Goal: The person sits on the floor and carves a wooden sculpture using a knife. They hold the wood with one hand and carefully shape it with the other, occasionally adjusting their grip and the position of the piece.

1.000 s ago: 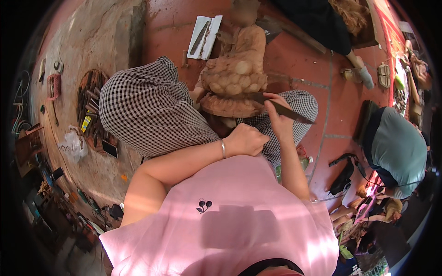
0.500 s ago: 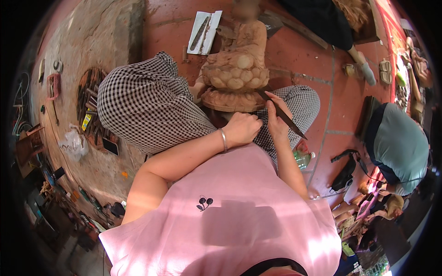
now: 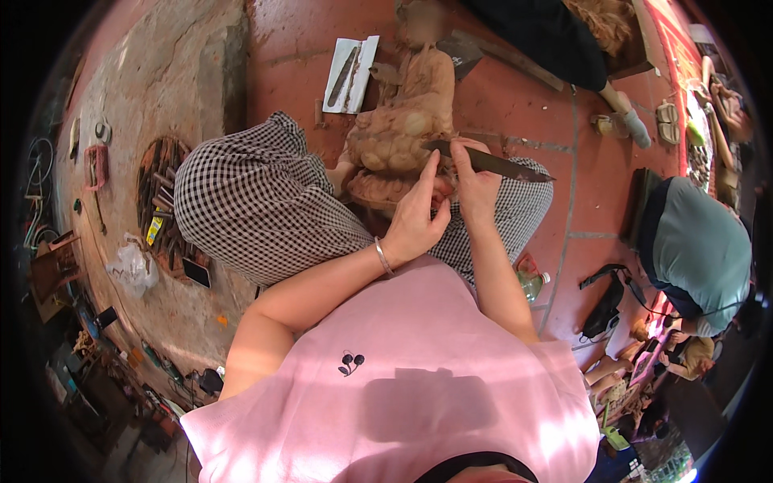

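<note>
Pinching a dark flat blade with the right hand, left hand with thumb and forefinger spread beside it, carved brown figure between the knees of checked trousers.

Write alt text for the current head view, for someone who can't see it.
A person's right hand grips a long dark blade by a carved, wood-coloured figure, the left hand close by. The figure is between knees in checkered trousers; red floor tiles show beyond.
</note>
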`<state>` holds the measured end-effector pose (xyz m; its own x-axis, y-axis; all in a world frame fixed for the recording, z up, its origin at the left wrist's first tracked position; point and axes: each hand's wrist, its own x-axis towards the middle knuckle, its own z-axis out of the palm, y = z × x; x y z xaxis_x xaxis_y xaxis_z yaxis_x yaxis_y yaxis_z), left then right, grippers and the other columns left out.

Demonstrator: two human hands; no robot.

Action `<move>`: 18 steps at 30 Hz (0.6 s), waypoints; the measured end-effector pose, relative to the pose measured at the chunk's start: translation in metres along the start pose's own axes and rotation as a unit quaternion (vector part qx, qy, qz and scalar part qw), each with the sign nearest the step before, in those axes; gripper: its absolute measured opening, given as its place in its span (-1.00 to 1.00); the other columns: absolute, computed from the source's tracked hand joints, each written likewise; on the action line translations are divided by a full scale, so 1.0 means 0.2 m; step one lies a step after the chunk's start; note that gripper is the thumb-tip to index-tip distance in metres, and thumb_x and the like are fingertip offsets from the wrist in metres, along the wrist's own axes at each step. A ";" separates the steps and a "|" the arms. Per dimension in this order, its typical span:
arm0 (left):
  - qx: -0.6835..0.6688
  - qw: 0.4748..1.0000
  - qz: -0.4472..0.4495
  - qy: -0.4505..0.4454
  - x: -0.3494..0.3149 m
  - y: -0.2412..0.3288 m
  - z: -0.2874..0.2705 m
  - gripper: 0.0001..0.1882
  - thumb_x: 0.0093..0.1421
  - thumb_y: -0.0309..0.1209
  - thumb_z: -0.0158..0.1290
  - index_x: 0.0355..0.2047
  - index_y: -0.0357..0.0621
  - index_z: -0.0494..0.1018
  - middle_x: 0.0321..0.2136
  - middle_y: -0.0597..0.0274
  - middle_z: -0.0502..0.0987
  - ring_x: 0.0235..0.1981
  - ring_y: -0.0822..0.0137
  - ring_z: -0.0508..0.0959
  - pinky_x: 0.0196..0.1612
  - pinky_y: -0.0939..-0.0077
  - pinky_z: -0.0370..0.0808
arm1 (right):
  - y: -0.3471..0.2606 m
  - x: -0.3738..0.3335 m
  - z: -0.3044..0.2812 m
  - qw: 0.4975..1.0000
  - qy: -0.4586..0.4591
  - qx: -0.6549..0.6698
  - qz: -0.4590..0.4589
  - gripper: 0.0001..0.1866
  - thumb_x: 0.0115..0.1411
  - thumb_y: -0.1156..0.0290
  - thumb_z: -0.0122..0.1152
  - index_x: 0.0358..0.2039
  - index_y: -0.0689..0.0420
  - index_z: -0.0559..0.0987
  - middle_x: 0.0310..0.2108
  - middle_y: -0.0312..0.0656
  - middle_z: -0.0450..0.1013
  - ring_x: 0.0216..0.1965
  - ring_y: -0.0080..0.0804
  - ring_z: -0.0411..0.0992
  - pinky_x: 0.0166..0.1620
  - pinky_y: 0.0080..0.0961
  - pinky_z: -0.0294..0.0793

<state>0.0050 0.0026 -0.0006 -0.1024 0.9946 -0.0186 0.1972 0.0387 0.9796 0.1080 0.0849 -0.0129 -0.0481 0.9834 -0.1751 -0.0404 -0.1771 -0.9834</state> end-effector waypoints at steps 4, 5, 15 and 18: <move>0.060 0.998 0.004 -0.035 0.01 -0.02 0.01 -0.06 0.12 -0.62 0.04 0.42 -0.29 -0.24 -0.26 0.00 0.54 -0.28 0.18 0.59 -0.15 0.37 0.53 | -0.04 -0.05 0.01 0.997 0.003 0.006 0.073 -0.77 0.17 0.43 0.36 -0.25 0.29 0.56 -0.35 -0.26 0.52 -0.37 -0.53 0.47 -0.30 -0.60 0.48; 0.068 0.997 -0.006 -0.041 0.00 -0.02 0.01 -0.05 0.12 -0.62 0.04 0.42 -0.29 -0.25 -0.27 0.01 0.54 -0.29 0.18 0.59 -0.15 0.36 0.53 | -0.01 -0.04 0.01 0.998 -0.008 0.001 0.059 -0.78 0.16 0.44 0.37 -0.27 0.29 0.56 -0.28 -0.24 0.52 -0.30 -0.53 0.47 -0.24 -0.59 0.47; 0.105 0.990 -0.036 -0.088 0.02 -0.01 0.00 -0.02 0.14 -0.59 0.03 0.42 -0.30 -0.36 -0.27 0.06 0.59 -0.29 0.19 0.63 -0.17 0.36 0.58 | 0.11 0.08 -0.07 0.993 -0.091 0.032 0.072 -0.81 0.17 0.50 0.33 -0.24 0.30 0.59 0.05 -0.06 0.44 -0.13 -0.49 0.45 -0.11 -0.56 0.47; 0.122 0.988 -0.002 -0.099 0.03 -0.01 0.00 -0.02 0.12 -0.60 0.04 0.42 -0.29 -0.32 -0.27 0.06 0.60 -0.28 0.18 0.63 -0.16 0.35 0.58 | 0.04 0.08 -0.10 0.975 -0.106 0.140 0.134 -0.82 0.19 0.52 0.30 -0.20 0.30 0.58 -0.08 -0.11 0.53 -0.23 -0.54 0.48 -0.21 -0.62 0.49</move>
<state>0.0041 0.0078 -0.0026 0.0836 0.9929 -0.0845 0.4284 0.0408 0.9027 0.1259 0.0995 -0.0253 -0.2989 0.8751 -0.3805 -0.2681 -0.4597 -0.8467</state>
